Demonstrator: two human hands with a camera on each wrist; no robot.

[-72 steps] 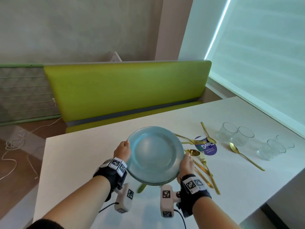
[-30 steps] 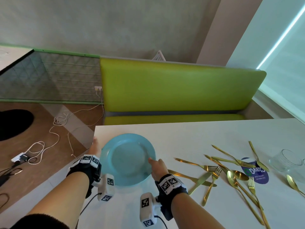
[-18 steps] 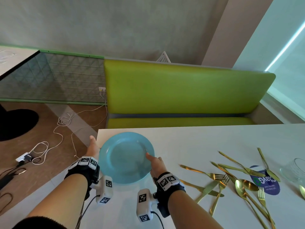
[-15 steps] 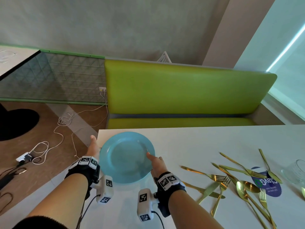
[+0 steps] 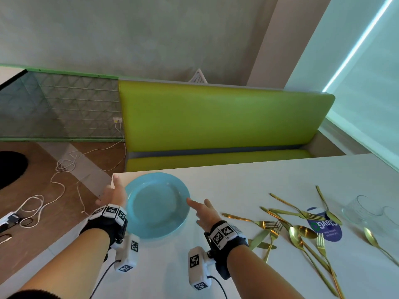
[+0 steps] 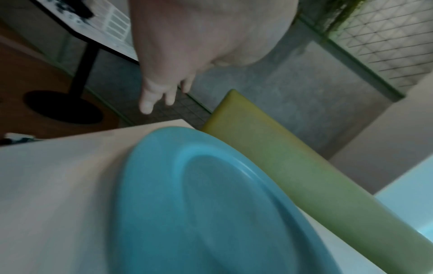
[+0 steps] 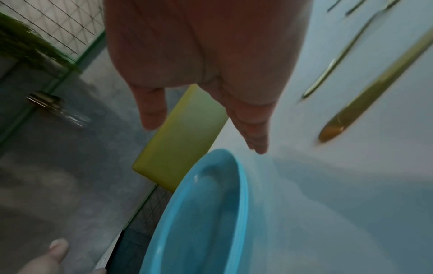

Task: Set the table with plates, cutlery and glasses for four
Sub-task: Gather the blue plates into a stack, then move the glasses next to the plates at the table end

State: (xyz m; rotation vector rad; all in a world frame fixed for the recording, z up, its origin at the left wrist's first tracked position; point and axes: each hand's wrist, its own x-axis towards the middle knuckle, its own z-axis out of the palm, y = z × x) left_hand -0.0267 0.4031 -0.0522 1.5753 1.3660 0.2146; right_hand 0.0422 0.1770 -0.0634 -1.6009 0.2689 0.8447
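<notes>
Lying flat at the far left corner of the white rectangular table (image 5: 216, 266), the round light-blue plate (image 5: 156, 205) sits with its far rim close to the table's far edge. The left hand (image 5: 112, 195) hovers just beside the plate's left rim, out past the table's left edge, fingers spread wide and holding nothing. The right hand (image 5: 203, 212) hangs just beside the plate's right rim, fingers straight and loose, also holding nothing; the right wrist view shows its fingertips (image 7: 257, 146) above the tabletop, clear of the plate.

To the right of the plate, a scatter of gold metal cutlery (image 5: 298, 229) lies on the table: forks, spoons and knives crossing one another at loose angles. Some of it overlaps a round dark-blue sticker (image 5: 327, 228) with white lettering. Clear drinking glasses (image 5: 367, 212) stand at the right edge of the head view, near the far end of the cutlery.

Beyond the table's far edge runs a lime-green padded bench (image 5: 216, 126) with a tall backrest against a grey plaster wall (image 5: 151, 35). Left of the bench is a wire-mesh panel (image 5: 60, 106) framed in green. Below it, white cables (image 5: 54, 190) trail across the brown wooden floor (image 5: 32, 234). A pale roller blind (image 5: 367, 83) covers the window on the right.
</notes>
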